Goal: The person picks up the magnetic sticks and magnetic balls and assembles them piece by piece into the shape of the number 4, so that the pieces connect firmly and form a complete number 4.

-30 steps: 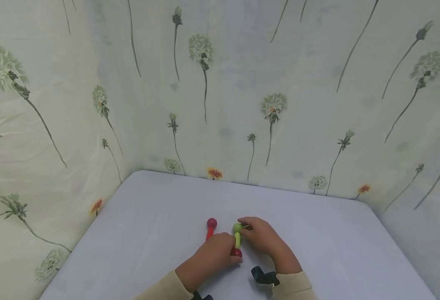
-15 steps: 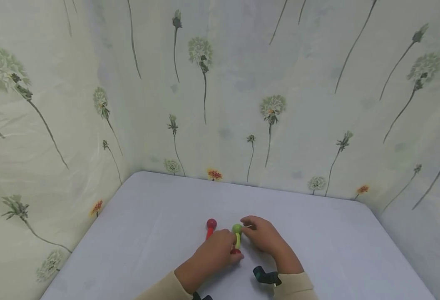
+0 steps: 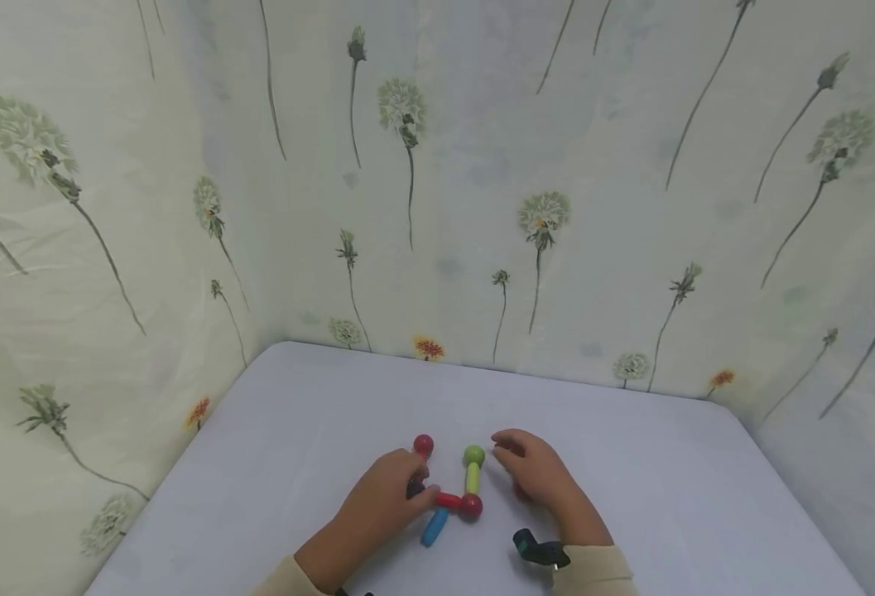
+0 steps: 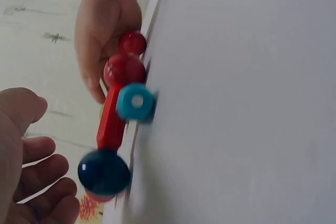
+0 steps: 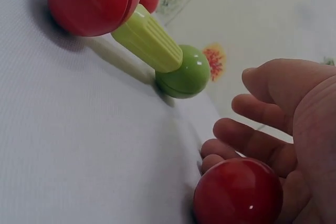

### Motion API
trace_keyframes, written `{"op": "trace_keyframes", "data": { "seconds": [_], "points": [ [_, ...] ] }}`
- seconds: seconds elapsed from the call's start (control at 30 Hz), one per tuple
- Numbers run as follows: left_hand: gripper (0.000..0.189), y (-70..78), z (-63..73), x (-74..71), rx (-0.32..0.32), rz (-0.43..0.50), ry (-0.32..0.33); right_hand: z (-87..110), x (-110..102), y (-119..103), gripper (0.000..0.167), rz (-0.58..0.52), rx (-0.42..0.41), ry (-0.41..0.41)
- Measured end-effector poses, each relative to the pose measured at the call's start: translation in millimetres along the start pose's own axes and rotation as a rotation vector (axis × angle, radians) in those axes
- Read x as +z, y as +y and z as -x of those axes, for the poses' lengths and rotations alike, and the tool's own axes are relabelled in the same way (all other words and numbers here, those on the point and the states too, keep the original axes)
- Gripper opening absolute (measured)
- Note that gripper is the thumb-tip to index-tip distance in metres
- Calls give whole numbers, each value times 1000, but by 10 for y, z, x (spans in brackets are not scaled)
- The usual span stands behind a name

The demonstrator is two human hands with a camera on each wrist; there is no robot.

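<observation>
On the white table lies a toy frame of balls and rods. A green ball (image 3: 474, 455) joins a yellow-green rod (image 3: 472, 478) to a red corner ball (image 3: 470, 507). From that corner a red rod (image 3: 448, 501) runs left to a dark blue ball (image 4: 104, 172), partly hidden by my left hand (image 3: 385, 497) in the head view. The left wrist view shows that hand's fingers relaxed, apart from the blue ball. My right hand (image 3: 545, 472) hovers right of the green ball, fingers loosely bent; a loose red ball (image 5: 238, 192) sits under its palm.
A separate blue rod (image 3: 435, 527) lies just in front of the red rod. Beyond my left hand, another red ball (image 3: 424, 445) shows at the far end. Flower-printed cloth (image 3: 452, 165) hangs behind the table (image 3: 631, 463) and along its sides.
My left hand has let go of the red corner ball and drawn back left, uncovering the red and blue rods. The right hand has shifted slightly right, away from the green ball.
</observation>
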State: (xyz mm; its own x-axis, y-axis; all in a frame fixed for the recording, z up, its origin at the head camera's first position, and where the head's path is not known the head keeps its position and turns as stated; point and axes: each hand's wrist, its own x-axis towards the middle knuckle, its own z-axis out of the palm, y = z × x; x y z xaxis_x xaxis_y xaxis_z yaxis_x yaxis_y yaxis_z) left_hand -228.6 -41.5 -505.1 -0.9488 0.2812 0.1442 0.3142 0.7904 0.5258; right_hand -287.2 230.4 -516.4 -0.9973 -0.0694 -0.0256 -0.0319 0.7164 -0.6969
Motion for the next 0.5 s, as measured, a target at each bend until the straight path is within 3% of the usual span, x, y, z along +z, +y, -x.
{"op": "trace_keyframes", "data": {
  "seconds": [0.27,0.5],
  "points": [
    [22,-171,74,-103,-187,74,-135,96,-25,50,32,-11,44,39],
    [24,-212,170,-96,-190,67,-243,159,-58,136,33,2,57,62]
  ]
}}
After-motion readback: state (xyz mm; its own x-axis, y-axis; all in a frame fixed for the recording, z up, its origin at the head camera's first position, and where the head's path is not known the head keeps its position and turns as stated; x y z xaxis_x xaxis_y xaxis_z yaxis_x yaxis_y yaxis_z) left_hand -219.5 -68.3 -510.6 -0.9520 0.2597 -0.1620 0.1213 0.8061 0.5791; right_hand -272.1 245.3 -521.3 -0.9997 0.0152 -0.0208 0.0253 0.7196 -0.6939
